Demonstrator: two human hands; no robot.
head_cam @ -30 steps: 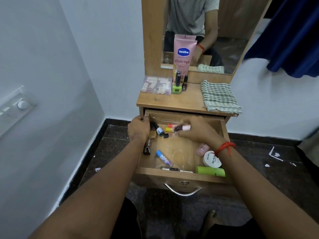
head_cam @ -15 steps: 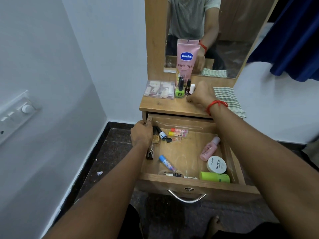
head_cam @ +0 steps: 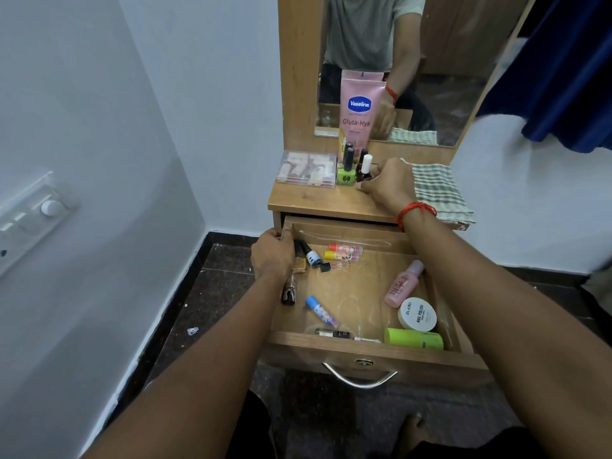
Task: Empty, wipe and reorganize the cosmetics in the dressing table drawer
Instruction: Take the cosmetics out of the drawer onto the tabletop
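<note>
Your left hand [head_cam: 271,256] grips the left wall of the drawer [head_cam: 364,346], probably to steady it. Your right hand [head_cam: 387,183] curls around the base of the white-capped bottle [head_cam: 366,168] parked upright on the tabletop [head_cam: 314,202]; can't tell if it's actually pinching it. Loads of cosmetics [head_cam: 402,286] are lying in the open drawer, so imo emptying's far from done.
</note>
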